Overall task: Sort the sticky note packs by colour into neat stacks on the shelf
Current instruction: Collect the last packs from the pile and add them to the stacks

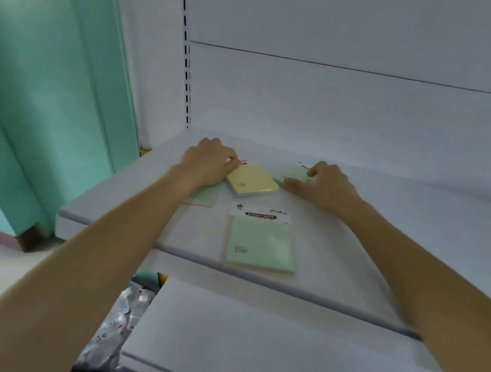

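The pale yellow square sticky note pack lies flat but skewed, towards the back left corner of the white shelf, and the left hand rests on its far left corner with fingers curled down onto it; whether they pinch the pack or only press it I cannot tell. A pale green pack edged in pink peeks out from under that same hand and wrist, mostly hidden. Just to the right of the yellow one, a second pale green pack sits near the back of the shelf, with the right hand spread over it, thumb at its near edge and forefinger at its far edge, a loose hold rather than a firm clench. A third green pack in a clear wrapper with a white "STICKY NOTE" header lies squarely at the front edge, untouched.

To my eye the sorting has barely begun. Best would be to slide the yellow pack clear to one side, then bring the green ones together on the front pack, squaring edges as each lands, since the glossy wrappers look slippery and may skate off a crooked stack
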A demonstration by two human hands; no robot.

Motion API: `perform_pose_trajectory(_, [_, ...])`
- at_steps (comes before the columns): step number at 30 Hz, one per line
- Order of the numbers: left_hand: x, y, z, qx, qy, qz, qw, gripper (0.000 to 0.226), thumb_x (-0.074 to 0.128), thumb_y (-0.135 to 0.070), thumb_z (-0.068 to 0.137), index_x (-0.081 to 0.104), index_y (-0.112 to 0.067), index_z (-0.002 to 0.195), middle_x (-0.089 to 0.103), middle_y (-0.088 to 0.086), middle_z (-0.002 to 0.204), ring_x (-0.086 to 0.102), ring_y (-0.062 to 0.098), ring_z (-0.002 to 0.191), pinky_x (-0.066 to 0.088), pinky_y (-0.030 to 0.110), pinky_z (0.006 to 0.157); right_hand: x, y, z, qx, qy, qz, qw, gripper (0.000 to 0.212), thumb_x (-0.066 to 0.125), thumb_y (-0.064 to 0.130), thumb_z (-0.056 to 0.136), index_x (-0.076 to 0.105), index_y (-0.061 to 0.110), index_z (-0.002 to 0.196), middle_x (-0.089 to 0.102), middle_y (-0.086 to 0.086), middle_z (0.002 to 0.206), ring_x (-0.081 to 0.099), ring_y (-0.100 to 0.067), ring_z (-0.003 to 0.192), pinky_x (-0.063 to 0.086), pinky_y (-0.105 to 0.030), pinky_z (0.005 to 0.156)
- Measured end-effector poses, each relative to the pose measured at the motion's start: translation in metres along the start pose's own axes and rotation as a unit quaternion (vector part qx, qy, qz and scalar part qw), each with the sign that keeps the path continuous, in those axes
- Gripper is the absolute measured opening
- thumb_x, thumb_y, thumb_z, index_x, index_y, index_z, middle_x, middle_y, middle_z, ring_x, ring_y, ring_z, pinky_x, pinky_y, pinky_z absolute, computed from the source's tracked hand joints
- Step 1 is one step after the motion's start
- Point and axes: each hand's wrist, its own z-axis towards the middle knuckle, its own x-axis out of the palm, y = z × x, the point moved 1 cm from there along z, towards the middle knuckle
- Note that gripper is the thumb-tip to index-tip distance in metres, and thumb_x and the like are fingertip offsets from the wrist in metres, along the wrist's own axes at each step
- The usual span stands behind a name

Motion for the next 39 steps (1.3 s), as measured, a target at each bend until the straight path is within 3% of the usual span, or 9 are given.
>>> perform_pose_trajectory(3, [0.005, -0.007, -0.005, -0.054, -0.063, 0.037, 0.996, 0.057, 0.035, -0.057, 0.088, 0.064, -0.010, 0.102, 0.055, 0.014, 0.115, 0.045, 0.032, 0.114, 0.040, 0.039, 0.085, 0.013, -0.002, -0.011, 0.051, -0.030, -0.051, 0.997, 0.077, 0.046, 0.067, 0.077, 0.038, 0.012, 0.130, 0.042, -0.012, 0.137, 0.039, -0.035, 0.125, 0.030, -0.045, 0.103])
perform_pose_trajectory(10, [0.006, -0.004, -0.014, -0.057, 0.021, 0.029, 0.998, 0.072, 0.042, -0.076, 0.072, 0.053, -0.027, 0.124, 0.049, 0.011, 0.127, 0.035, 0.031, 0.126, 0.034, 0.043, 0.097, 0.003, -0.008, -0.011, 0.042, -0.003, -0.003, 0.999, 0.039, 0.045, 0.024, 0.086, 0.050, 0.033, 0.124, 0.043, -0.005, 0.142, 0.035, -0.031, 0.131, 0.024, -0.041, 0.112])
perform_pose_trajectory(14, [0.007, -0.004, -0.014, -0.076, -0.013, 0.018, 0.997, 0.061, 0.043, -0.066, 0.081, 0.048, -0.027, 0.127, 0.051, 0.012, 0.129, 0.035, 0.031, 0.126, 0.033, 0.043, 0.098, -0.002, -0.010, -0.015, 0.079, -0.043, 0.009, 0.996, 0.033, 0.037, 0.022, 0.088, 0.057, 0.034, 0.111, 0.050, 0.000, 0.136, 0.043, -0.027, 0.125, 0.019, -0.040, 0.108])
perform_pose_trajectory(19, [0.006, -0.008, -0.015, -0.035, -0.047, -0.058, 0.997, 0.037, 0.049, -0.040, 0.089, 0.050, -0.025, 0.123, 0.062, 0.009, 0.118, 0.046, 0.030, 0.119, 0.036, 0.039, 0.095, 0.001, -0.008, -0.018, 0.075, -0.066, 0.045, 0.994, 0.029, 0.056, 0.043, 0.082, 0.058, 0.027, 0.105, 0.057, -0.004, 0.126, 0.049, -0.024, 0.118, 0.028, -0.039, 0.105])
perform_pose_trajectory(24, [0.003, -0.013, -0.018, 0.017, -0.095, -0.202, 0.975, 0.034, 0.063, -0.019, 0.082, 0.056, -0.019, 0.116, 0.057, 0.009, 0.120, 0.057, 0.026, 0.101, 0.041, 0.032, 0.088, -0.005, -0.002, -0.018, 0.014, -0.109, 0.157, 0.982, 0.041, 0.061, 0.011, 0.079, 0.053, 0.019, 0.119, 0.035, -0.011, 0.133, 0.045, -0.022, 0.113, 0.029, -0.013, 0.080])
perform_pose_trajectory(29, [-0.004, -0.016, -0.015, -0.001, -0.102, -0.346, 0.932, 0.036, 0.059, -0.004, 0.082, 0.060, -0.016, 0.116, 0.059, 0.007, 0.122, 0.056, 0.017, 0.093, 0.037, 0.018, 0.081, -0.012, -0.006, -0.020, 0.049, -0.119, 0.287, 0.949, 0.047, 0.041, -0.005, 0.080, 0.059, 0.018, 0.116, 0.055, -0.007, 0.107, 0.048, -0.018, 0.075, 0.038, -0.014, 0.054])
perform_pose_trajectory(32, [-0.009, -0.020, -0.011, -0.015, -0.114, -0.395, 0.911, 0.036, 0.057, -0.002, 0.082, 0.062, -0.016, 0.115, 0.060, 0.001, 0.111, 0.057, 0.018, 0.094, 0.042, 0.026, 0.083, -0.022, -0.017, -0.025, 0.054, -0.127, 0.320, 0.937, 0.049, 0.039, -0.008, 0.081, 0.059, 0.018, 0.117, 0.054, -0.002, 0.106, 0.049, -0.019, 0.083, 0.039, -0.017, 0.061])
perform_pose_trajectory(36, [-0.023, -0.044, -0.002, -0.005, -0.126, -0.432, 0.893, 0.035, 0.062, 0.001, 0.078, 0.064, -0.016, 0.109, 0.054, 0.001, 0.104, 0.053, 0.014, 0.093, 0.042, 0.023, 0.068, -0.051, -0.048, -0.046, 0.054, -0.151, 0.335, 0.928, 0.052, 0.038, -0.009, 0.079, 0.060, 0.020, 0.116, 0.056, -0.001, 0.110, 0.051, -0.014, 0.074, 0.037, -0.007, 0.053])
perform_pose_trajectory(39, [-0.029, -0.084, -0.001, 0.025, -0.124, -0.420, 0.899, 0.034, 0.064, 0.002, 0.076, 0.064, -0.012, 0.107, 0.053, 0.002, 0.102, 0.051, 0.013, 0.096, 0.042, 0.025, 0.070, -0.077, -0.087, -0.073, 0.072, -0.184, 0.351, 0.915, 0.052, 0.038, -0.010, 0.079, 0.060, 0.018, 0.117, 0.055, -0.004, 0.113, 0.052, -0.018, 0.080, 0.044, -0.015, 0.068])
